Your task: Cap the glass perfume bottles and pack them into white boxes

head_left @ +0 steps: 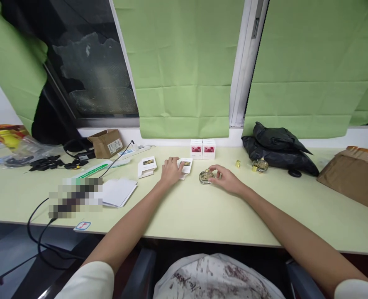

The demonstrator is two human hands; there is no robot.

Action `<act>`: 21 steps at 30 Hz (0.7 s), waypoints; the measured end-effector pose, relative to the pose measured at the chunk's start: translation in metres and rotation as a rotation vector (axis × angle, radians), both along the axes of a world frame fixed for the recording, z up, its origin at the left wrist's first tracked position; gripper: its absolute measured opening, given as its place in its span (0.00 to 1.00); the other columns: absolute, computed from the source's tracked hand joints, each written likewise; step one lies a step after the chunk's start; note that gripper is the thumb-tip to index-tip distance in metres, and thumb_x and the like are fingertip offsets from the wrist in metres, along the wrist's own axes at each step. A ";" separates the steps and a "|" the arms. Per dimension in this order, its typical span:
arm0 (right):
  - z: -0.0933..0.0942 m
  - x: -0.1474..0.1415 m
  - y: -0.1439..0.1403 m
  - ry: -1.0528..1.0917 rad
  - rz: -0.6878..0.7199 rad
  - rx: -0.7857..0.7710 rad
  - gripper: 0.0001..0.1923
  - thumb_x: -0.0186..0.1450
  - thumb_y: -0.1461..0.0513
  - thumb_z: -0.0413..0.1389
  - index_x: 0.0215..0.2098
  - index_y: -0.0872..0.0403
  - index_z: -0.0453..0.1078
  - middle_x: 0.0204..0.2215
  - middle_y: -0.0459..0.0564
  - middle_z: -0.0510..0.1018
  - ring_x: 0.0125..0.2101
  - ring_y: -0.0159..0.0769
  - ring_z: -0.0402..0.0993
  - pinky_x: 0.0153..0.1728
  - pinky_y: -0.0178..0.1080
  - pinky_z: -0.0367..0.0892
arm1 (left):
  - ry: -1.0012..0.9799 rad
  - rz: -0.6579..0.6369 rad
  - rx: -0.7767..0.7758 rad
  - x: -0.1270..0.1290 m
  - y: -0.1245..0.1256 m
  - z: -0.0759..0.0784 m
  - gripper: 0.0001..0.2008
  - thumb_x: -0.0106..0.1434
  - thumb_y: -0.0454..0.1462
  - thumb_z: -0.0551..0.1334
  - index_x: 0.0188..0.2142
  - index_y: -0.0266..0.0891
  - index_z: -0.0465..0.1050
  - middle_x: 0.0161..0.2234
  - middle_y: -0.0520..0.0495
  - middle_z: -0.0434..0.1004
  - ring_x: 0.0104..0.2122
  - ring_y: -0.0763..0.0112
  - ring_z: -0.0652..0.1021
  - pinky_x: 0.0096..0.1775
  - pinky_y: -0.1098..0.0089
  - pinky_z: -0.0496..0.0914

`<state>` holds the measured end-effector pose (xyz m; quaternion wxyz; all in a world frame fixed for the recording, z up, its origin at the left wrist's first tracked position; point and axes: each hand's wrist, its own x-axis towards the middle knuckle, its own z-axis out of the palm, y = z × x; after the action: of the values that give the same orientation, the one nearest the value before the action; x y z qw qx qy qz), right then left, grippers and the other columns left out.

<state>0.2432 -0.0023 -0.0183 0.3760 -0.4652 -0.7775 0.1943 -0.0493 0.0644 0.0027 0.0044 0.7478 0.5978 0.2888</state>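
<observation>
A small round glass perfume bottle with gold trim (205, 176) is seen lying on the pale green worktop (190, 211), near its middle and just in front of two small white cartons with pink panels (203, 149) that stand side by side against the wall. The right hand (226, 178) is laid beside this bottle on its right, and the fingers (215, 168) are curled loosely around its upper right edge – touching it, though not lifting it. The left hand (171, 170) is laid flat, palm down, with its fingers spread slightly and pressed onto a flattened white card box with a brown picture (185, 166), just to the left of the bottle. A second flattened white box of the same kind (147, 166) is seen further left, apart from the hand.

To the right of the bottle a small gold cap (237, 164) is stood on the worktop, and beyond it a second round glass bottle (260, 165) is seen just in front of a crumpled black plastic bag (277, 149). A brown padded parcel (352, 176) is placed at the far right. On the left, a stack of white paper sheets (118, 192), a small open brown cardboard box (106, 143) and black cables (47, 162) are spread out – well apart from both hands.
</observation>
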 end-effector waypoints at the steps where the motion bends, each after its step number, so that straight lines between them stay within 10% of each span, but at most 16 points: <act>1: 0.000 -0.003 -0.001 -0.007 0.013 -0.012 0.22 0.67 0.48 0.61 0.56 0.46 0.72 0.51 0.48 0.79 0.38 0.38 0.71 0.43 0.41 0.69 | -0.009 0.030 -0.042 -0.001 0.002 -0.003 0.26 0.75 0.52 0.49 0.62 0.40 0.67 0.62 0.34 0.69 0.61 0.45 0.67 0.59 0.51 0.62; 9: -0.001 0.012 0.000 -0.047 -0.052 -0.045 0.17 0.67 0.47 0.60 0.47 0.47 0.73 0.26 0.41 0.72 0.27 0.36 0.67 0.31 0.37 0.61 | -0.036 0.054 -0.149 -0.003 0.007 -0.010 0.30 0.72 0.56 0.52 0.63 0.40 0.65 0.63 0.32 0.68 0.63 0.43 0.67 0.60 0.48 0.61; 21: 0.003 0.050 0.012 -0.243 -0.292 0.036 0.14 0.70 0.48 0.55 0.43 0.48 0.69 0.31 0.45 0.78 0.31 0.39 0.72 0.33 0.37 0.60 | -0.022 0.046 -0.135 -0.003 0.007 -0.012 0.29 0.72 0.55 0.52 0.63 0.40 0.65 0.63 0.32 0.68 0.63 0.42 0.66 0.60 0.47 0.61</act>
<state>0.2934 0.0094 -0.0152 0.3115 -0.5863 -0.7449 0.0661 -0.0523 0.0718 -0.0092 0.0546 0.7286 0.6328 0.2564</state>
